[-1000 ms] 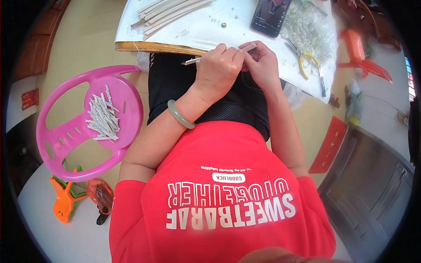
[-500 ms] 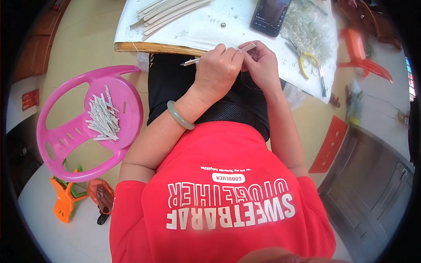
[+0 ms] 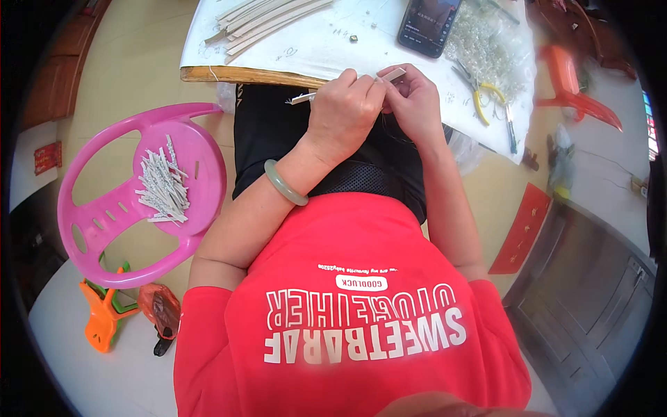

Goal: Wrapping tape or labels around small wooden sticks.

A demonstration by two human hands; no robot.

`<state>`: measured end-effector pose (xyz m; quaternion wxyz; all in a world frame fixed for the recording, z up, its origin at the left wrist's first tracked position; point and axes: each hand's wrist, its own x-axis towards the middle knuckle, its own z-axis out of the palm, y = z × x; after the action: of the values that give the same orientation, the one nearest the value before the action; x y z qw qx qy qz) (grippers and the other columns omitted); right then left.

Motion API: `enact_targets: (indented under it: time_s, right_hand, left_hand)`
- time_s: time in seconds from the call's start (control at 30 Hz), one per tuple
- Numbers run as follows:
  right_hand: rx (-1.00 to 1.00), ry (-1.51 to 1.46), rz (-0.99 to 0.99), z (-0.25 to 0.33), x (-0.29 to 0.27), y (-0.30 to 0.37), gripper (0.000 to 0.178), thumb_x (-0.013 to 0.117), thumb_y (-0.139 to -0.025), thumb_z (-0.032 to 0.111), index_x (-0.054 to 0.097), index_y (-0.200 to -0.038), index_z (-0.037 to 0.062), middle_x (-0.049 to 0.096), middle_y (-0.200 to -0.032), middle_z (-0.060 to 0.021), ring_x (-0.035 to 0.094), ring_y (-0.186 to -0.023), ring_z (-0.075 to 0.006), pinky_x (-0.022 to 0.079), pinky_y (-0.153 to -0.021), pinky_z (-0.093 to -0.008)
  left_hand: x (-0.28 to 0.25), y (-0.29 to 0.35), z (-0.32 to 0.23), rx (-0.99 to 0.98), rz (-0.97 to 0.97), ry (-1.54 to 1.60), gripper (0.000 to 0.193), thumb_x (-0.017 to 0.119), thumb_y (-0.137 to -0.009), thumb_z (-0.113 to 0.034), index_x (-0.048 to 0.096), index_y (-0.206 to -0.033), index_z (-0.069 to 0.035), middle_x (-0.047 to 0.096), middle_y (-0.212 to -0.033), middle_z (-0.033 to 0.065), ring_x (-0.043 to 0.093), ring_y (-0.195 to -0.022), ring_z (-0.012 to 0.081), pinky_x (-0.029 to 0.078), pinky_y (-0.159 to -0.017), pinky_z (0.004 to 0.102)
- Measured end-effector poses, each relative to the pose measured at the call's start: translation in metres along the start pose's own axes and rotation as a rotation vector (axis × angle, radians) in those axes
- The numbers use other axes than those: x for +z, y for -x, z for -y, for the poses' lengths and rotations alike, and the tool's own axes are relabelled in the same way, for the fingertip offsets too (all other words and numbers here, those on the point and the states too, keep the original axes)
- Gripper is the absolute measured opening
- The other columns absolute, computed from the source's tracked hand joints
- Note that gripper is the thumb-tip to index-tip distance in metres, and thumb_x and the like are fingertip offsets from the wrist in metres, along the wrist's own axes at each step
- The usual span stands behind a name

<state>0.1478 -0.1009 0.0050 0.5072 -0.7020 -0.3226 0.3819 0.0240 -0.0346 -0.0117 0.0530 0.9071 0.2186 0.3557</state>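
My left hand (image 3: 342,111) is closed round a narrow pale strip (image 3: 301,99), whose left end sticks out with thin wisps of thread or wire on it. At the strip's other end, my right hand (image 3: 415,104) pinches it close to my left fingertips, and the flat pale end shows above the thumb. Fine dark strands hang below the fingers, too thin to make out well. Both hands are held over my lap, just off the table's front edge. A bundle of similar longer strips (image 3: 267,24) lies on the table at the far left.
On the white-covered table (image 3: 306,59) lie a phone (image 3: 429,26), yellow-handled pliers (image 3: 479,97), a small metal nut-like piece (image 3: 353,39) and a heap of clear beads (image 3: 486,48). To my left, a pink plastic chair (image 3: 142,124) bears a pile of short wrapped strips (image 3: 165,186).
Both hands stay almost in place on the strip, with only a very slight shift of the fingers. The picture on the phone's screen has changed.
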Motion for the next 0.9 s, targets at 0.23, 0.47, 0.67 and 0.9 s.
enact_targets:
  time_s: [0.23,0.47,0.67,0.9]
  right_hand:
    - [-0.003,-0.047,0.024,0.002,-0.003,0.002,0.010,0.064,-0.089,0.003,0.064,-0.098,-0.0005,0.064,-0.073,-0.0064,0.059,-0.061,-0.0107,0.049,-0.056,-0.0211]
    - [-0.468,-0.158,-0.246,0.063,-0.049,0.032,0.015,0.064,-0.092,0.007,0.069,-0.105,0.0004,0.068,-0.085,-0.0077,0.061,-0.078,-0.0115,0.051,-0.071,-0.0230]
    - [-0.201,-0.035,-0.062,0.051,-0.050,0.014,0.013,0.066,-0.090,0.007,0.071,-0.100,-0.0005,0.069,-0.085,-0.0076,0.061,-0.078,-0.0102,0.048,-0.070,-0.0194]
    - [0.090,-0.548,0.261,0.014,-0.022,0.030,0.011,0.069,-0.087,0.004,0.068,-0.098,0.0006,0.066,-0.084,-0.0050,0.059,-0.073,-0.0098,0.046,-0.068,-0.0176]
  left_hand:
    - [-0.006,0.000,0.003,-0.001,-0.008,0.070,0.009,0.067,-0.074,-0.006,0.060,-0.077,-0.009,0.057,-0.069,0.0030,0.049,-0.061,0.0155,0.043,-0.051,0.0266]
    - [-0.063,-0.015,-0.004,-0.562,0.224,0.870,0.012,0.063,-0.083,0.006,0.061,-0.086,-0.006,0.064,-0.083,0.0009,0.057,-0.067,0.0093,0.046,-0.060,0.0208]
    - [-0.056,-0.014,0.006,-0.614,0.240,1.430,0.013,0.060,-0.087,0.007,0.060,-0.093,-0.004,0.064,-0.084,0.0015,0.057,-0.069,0.0063,0.046,-0.064,0.0169]
    - [-0.052,-0.008,0.001,-0.674,0.240,1.455,0.013,0.061,-0.083,0.007,0.061,-0.088,-0.005,0.064,-0.074,0.0015,0.052,-0.060,0.0050,0.041,-0.055,0.0156]
